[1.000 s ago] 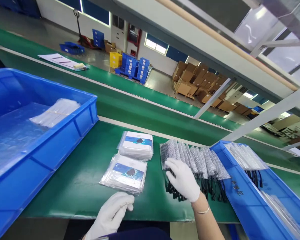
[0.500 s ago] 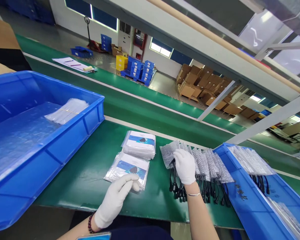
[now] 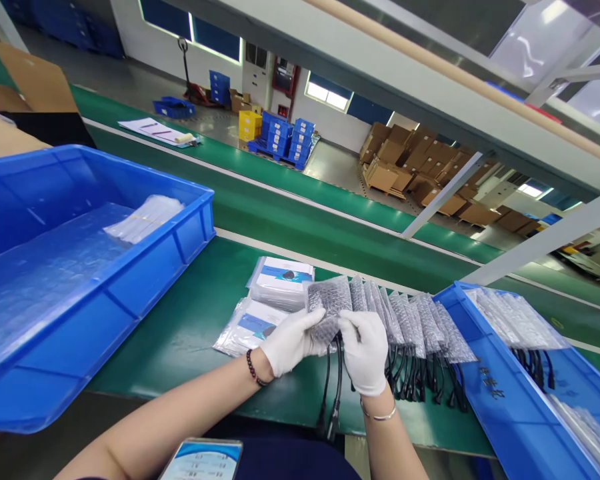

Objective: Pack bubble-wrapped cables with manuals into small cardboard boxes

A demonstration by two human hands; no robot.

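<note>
Between my two white-gloved hands is a bubble-wrap bag (image 3: 330, 297), raised over the green bench, with black cables (image 3: 338, 380) hanging from its lower end. My left hand (image 3: 295, 339) grips the bag's left edge, thumb on top. At its lower right corner, my right hand (image 3: 365, 347) pinches the bag near the cables. Right of it lies a row of similar bubble-wrap bags (image 3: 415, 320) with black cable ends pointing toward me. Two stacks of clear plastic packets with printed cards lie to the left, a rear stack (image 3: 284, 277) and a front stack (image 3: 247, 327) partly behind my left hand.
A large blue bin (image 3: 145, 273) on the left holds a bundle of clear bags (image 3: 147, 219). Another blue bin (image 3: 490, 400) at right contains more wrapped cable bags. Past the bench runs a green conveyor (image 3: 300, 220) with a clipboard (image 3: 157, 131); a slanted white post (image 3: 443, 193) stands beyond.
My right hand has lifted a bubble-wrap bag from the row's left end and brought it leftward. My left hand has left the front packet stack and taken hold of the bag too.
</note>
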